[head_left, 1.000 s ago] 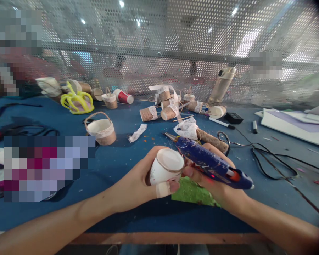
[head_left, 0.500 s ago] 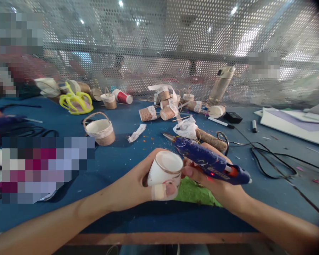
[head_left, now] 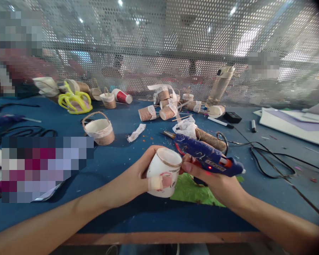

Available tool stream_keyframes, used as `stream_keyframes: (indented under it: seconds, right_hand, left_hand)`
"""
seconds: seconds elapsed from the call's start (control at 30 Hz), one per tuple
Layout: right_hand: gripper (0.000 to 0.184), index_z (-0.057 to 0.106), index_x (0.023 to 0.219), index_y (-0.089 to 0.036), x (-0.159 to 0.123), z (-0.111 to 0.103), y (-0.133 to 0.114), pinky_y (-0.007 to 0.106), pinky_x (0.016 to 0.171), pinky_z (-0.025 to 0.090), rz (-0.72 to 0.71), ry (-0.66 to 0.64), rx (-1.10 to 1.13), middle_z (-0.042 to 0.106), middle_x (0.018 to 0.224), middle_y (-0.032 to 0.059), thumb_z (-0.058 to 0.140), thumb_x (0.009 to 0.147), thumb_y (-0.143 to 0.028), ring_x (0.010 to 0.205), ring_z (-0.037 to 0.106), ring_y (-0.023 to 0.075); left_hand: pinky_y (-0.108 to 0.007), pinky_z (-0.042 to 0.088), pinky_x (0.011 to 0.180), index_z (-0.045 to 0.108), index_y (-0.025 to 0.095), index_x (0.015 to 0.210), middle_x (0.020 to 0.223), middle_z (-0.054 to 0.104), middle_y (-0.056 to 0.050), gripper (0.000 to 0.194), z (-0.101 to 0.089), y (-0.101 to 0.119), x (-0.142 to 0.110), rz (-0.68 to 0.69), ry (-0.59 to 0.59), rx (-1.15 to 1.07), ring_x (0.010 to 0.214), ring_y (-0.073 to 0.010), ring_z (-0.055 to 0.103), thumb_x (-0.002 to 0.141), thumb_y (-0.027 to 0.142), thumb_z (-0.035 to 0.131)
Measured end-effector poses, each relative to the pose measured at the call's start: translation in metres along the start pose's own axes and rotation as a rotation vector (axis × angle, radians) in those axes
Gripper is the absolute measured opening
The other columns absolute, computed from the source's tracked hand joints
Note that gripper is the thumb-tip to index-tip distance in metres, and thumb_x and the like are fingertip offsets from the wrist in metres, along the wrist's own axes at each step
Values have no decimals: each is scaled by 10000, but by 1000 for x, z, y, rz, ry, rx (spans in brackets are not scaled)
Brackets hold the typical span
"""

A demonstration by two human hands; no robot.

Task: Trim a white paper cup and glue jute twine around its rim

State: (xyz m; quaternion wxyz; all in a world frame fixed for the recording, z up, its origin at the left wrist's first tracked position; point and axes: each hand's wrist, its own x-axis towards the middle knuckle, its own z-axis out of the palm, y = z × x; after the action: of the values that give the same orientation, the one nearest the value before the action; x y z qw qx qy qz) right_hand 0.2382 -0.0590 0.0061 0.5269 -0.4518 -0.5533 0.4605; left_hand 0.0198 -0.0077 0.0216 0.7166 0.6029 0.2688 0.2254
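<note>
My left hand (head_left: 138, 175), with a bandage on the thumb, is wrapped around a white paper cup (head_left: 172, 170). The cup is tilted slightly, its open mouth showing. A strand of brown twine (head_left: 168, 163) runs just below its rim. In my right hand (head_left: 220, 184) lies a blue glue gun (head_left: 202, 154), its red light lit and its nozzle pointing up and left, apart from the cup. The right thumb and fingertips touch the cup's right side at the rim. Beneath both hands a green sheet (head_left: 194, 196) rests on the blue table (head_left: 117, 216).
A twine-wrapped basket cup (head_left: 102, 131) stands left. Beyond are a lace scrap (head_left: 136, 132), a twine roll (head_left: 210, 139), several twine-wrapped cups (head_left: 147, 113) and a yellow crown shape (head_left: 76, 101). A black cord (head_left: 271, 150) loops at right. Another glue gun (head_left: 5, 121) lies far left.
The cup has risen slightly and turned, so more of its printed side shows. The glue gun has shifted a little left and down. Another person's hand has left the left edge.
</note>
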Motion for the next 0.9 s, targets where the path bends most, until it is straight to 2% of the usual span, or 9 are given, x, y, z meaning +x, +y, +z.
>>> stream_keyframes:
  seconds: [0.17,0.4,0.57,0.73,0.83,0.9]
  right_hand:
    - [221,630,811,-222,1,2,-2,285,665,546,13,19,-22,678,780,-7,791,788,-373,734,644,159]
    - [201,646,800,-228,1,4,-6,249,586,535,-53,82,-82,677,744,-33,828,749,-299,667,633,136]
    - [199,636,866,-236,-3,1,-4,290,713,585,-145,56,-21,740,862,-14,811,773,-212,811,713,171]
    - [156,630,867,-244,-3,0,-1,315,786,591,-138,40,15,741,912,-4,755,818,-166,861,710,179]
    - [161,618,862,-241,-2,-1,-2,307,701,574,-108,57,-44,727,912,8,771,813,-229,809,687,183]
    - [162,621,852,-238,-3,-3,-4,299,663,548,-140,78,-125,711,885,6,776,807,-242,760,660,174]
  left_hand:
    - [-320,472,903,524,276,1183,1112,602,-7,362,1,-1,0,19,-24,55,1054,-200,574,881,388,691]
    - [-365,472,932,521,284,1261,1191,613,-31,516,1,-4,5,-14,62,157,1095,-244,564,815,400,752]
    - [-327,458,939,587,284,1201,1159,654,-14,550,2,1,-1,68,181,5,1084,-234,583,730,441,823]
    - [-297,496,854,620,262,1190,1113,700,-38,495,-6,1,-7,95,78,-72,1022,-228,633,767,449,797]
    - [-310,516,839,618,251,1216,1117,717,-59,479,-11,1,-10,98,9,-116,1011,-240,649,803,447,760]
    - [-317,520,851,621,252,1231,1143,718,-63,475,-13,1,-11,102,8,-128,1033,-249,648,814,439,750]
